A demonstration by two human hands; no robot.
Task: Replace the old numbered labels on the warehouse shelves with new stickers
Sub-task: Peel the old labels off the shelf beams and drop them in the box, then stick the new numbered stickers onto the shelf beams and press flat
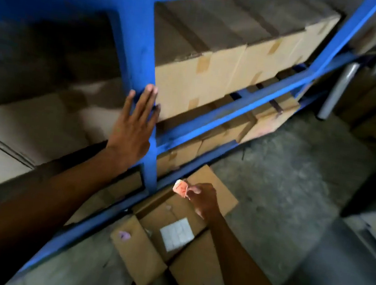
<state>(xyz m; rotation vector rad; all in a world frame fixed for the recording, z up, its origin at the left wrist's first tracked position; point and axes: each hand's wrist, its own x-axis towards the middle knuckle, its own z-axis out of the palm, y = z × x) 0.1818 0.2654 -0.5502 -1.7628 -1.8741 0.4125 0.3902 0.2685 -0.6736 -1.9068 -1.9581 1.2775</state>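
Observation:
My left hand (pixel 136 121) lies flat, fingers spread, against the blue upright post (pixel 146 49) of the shelf rack. Whatever is under the palm is hidden. My right hand (pixel 206 200) hangs lower, above an open cardboard box, and pinches a small crumpled orange-and-white label (pixel 181 187) between thumb and fingers. A white sheet of stickers (pixel 177 234) lies inside that open box (pixel 142 255) on the floor.
Sealed cardboard cartons (pixel 214 74) fill the blue shelves on several levels. A blue crossbeam (pixel 246 102) runs to the right. Rolls of clear wrap (pixel 338 89) lean at the far right beside more cartons. The floor (pixel 284 178) is grey concrete.

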